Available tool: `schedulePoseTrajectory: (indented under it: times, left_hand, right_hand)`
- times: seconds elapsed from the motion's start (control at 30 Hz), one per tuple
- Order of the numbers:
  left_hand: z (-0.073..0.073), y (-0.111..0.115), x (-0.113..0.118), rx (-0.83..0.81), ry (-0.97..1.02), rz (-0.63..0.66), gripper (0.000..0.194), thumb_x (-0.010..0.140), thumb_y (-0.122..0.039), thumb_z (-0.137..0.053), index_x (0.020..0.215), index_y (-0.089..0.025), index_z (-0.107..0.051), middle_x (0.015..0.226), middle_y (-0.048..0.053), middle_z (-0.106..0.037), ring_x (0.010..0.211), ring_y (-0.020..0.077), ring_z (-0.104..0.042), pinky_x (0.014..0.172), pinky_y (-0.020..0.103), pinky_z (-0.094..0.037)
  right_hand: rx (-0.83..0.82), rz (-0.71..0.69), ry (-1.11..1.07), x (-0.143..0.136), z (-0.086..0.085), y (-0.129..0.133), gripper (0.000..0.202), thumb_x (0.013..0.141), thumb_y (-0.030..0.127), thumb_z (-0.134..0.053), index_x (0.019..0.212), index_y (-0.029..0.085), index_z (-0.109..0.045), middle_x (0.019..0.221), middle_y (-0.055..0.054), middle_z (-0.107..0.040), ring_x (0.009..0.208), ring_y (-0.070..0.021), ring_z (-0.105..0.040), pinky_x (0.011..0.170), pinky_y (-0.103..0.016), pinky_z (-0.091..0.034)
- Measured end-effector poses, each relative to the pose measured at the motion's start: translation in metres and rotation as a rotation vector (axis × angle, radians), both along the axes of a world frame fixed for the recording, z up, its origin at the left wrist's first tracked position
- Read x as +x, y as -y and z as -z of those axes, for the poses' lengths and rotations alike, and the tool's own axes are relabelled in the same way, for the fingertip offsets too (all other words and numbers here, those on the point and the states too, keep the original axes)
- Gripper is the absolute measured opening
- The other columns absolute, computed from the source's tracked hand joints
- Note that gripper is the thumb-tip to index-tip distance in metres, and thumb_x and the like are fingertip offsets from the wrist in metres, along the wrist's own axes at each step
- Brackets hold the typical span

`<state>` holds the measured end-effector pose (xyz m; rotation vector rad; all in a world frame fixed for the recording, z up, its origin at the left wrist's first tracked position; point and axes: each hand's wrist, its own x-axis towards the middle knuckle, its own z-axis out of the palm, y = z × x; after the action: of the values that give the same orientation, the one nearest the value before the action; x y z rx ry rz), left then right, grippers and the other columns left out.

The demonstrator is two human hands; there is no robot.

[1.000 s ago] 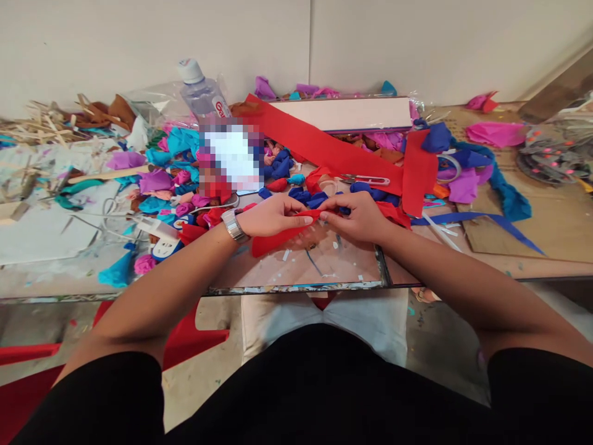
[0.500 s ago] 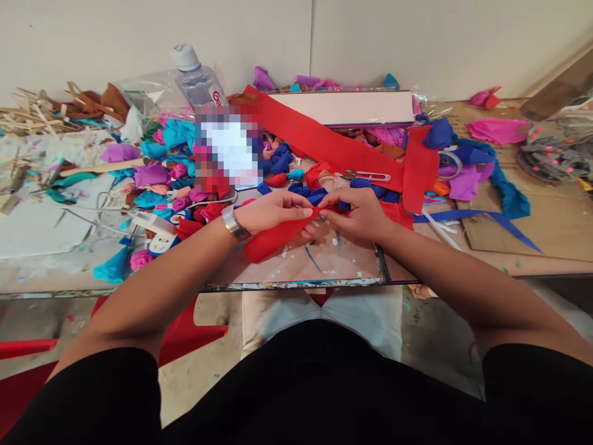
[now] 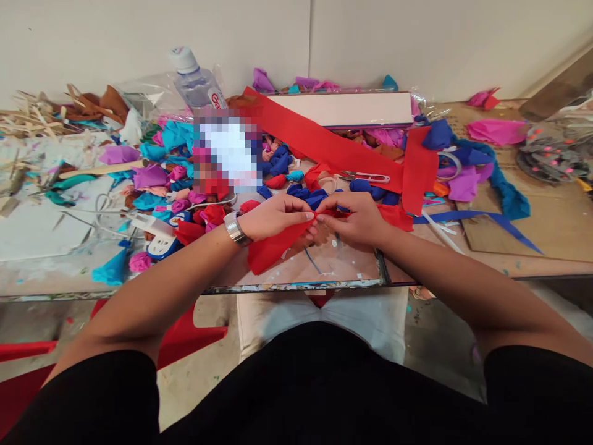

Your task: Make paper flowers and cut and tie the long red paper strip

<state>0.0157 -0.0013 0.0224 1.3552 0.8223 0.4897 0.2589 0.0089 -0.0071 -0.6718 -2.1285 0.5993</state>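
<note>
Between my two hands is a strip of red crepe paper [image 3: 273, 249], pinched and gathered where the fingertips meet. My left hand [image 3: 277, 216], with a metal-banded watch [image 3: 236, 229] on its wrist, grips the strip between thumb and fingers. Opposite it, my right hand [image 3: 353, 216] pinches the same strip close to the left thumb. The loose end of the paper hangs down to the left, under my left hand. Just beyond the hands lie blue crepe paper pieces [image 3: 317, 198] and small thread snips [image 3: 370, 177].
Long red paper strips [image 3: 333, 139] cross the table toward a white box [image 3: 343, 108]. A water bottle [image 3: 199, 86] stands behind a pixelated patch. Left are a power strip [image 3: 163, 246], green-handled pliers [image 3: 65, 188] and wooden sticks [image 3: 39, 127]. A tape roll [image 3: 451, 165] and cardboard [image 3: 519, 238] lie right.
The red strip's loose end has swung slightly down and now hangs more steeply. Both hands keep their pinch and have shifted only a little.
</note>
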Motion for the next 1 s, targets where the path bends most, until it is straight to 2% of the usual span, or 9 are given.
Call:
schedulePoseTrajectory:
  times: [0.1,0.2,0.47,0.67,0.77,0.87,1.0]
  left_hand:
    - [0.0006,0.0029,0.0015,-0.105,0.078,-0.038,0.042,0.082,-0.05,-0.091,0.094,-0.011,-0.081,0.091,0.012,-0.084,0.082,0.021,-0.082,0.086,0.034,-0.068]
    - [-0.0003,0.003,0.0012,-0.1,0.096,-0.035,0.042,0.083,-0.05,-0.091,0.092,-0.011,-0.08,0.089,0.011,-0.083,0.08,0.0196,-0.081,0.085,0.032,-0.068]
    - [-0.0033,0.0,-0.0014,0.211,-0.042,0.037,0.032,0.098,-0.045,-0.074,0.091,-0.014,-0.08,0.091,0.008,-0.083,0.083,0.0159,-0.079,0.085,0.026,-0.064]
    - [-0.0024,0.0,-0.0027,0.427,-0.179,0.066,0.033,0.099,-0.045,-0.07,0.091,-0.015,-0.079,0.092,0.007,-0.084,0.084,0.0169,-0.077,0.084,0.026,-0.059]
    - [-0.0045,0.0013,-0.0029,0.554,-0.266,0.067,0.033,0.101,-0.044,-0.066,0.09,-0.015,-0.079,0.087,0.005,-0.082,0.075,0.0139,-0.071,0.074,0.024,-0.053]
    - [-0.005,0.0025,-0.0033,0.593,-0.289,0.079,0.034,0.101,-0.044,-0.064,0.091,-0.015,-0.079,0.084,0.003,-0.08,0.071,0.0126,-0.067,0.068,0.022,-0.049]
    - [-0.0013,0.0024,-0.0035,0.583,-0.315,0.092,0.033,0.101,-0.044,-0.065,0.094,-0.016,-0.081,0.085,0.003,-0.081,0.073,0.0137,-0.07,0.069,0.022,-0.052]
  right_hand:
    - [0.023,-0.027,-0.029,0.0007,-0.0011,0.0001,0.012,0.098,0.032,-0.075,0.098,0.021,-0.081,0.093,-0.004,-0.084,0.082,-0.0165,-0.076,0.076,-0.028,-0.056]
    - [-0.011,-0.063,-0.06,0.0015,-0.0025,0.0002,0.016,0.097,0.036,-0.078,0.1,0.021,-0.081,0.095,-0.005,-0.085,0.084,-0.0169,-0.076,0.078,-0.028,-0.057]
    - [-0.152,-0.045,-0.104,-0.0009,-0.0026,0.0008,0.019,0.096,0.039,-0.078,0.097,0.02,-0.081,0.089,-0.004,-0.082,0.076,-0.0155,-0.072,0.072,-0.028,-0.056]
    - [-0.212,-0.034,-0.137,-0.0043,-0.0003,0.0024,0.021,0.093,0.039,-0.079,0.101,0.02,-0.08,0.092,-0.004,-0.082,0.078,-0.0158,-0.07,0.074,-0.028,-0.057]
    - [-0.236,-0.034,-0.139,-0.0042,-0.0008,0.0032,0.021,0.093,0.037,-0.078,0.104,0.019,-0.08,0.091,-0.004,-0.08,0.078,-0.0154,-0.07,0.07,-0.026,-0.056]
    - [-0.256,-0.022,-0.099,-0.003,-0.0017,0.0035,0.024,0.093,0.038,-0.079,0.106,0.018,-0.081,0.09,-0.004,-0.08,0.076,-0.0146,-0.069,0.065,-0.024,-0.053]
    - [-0.266,-0.02,-0.051,-0.0017,-0.0001,0.0017,0.024,0.093,0.04,-0.08,0.101,0.018,-0.084,0.086,-0.004,-0.082,0.073,-0.0146,-0.07,0.063,-0.024,-0.051]
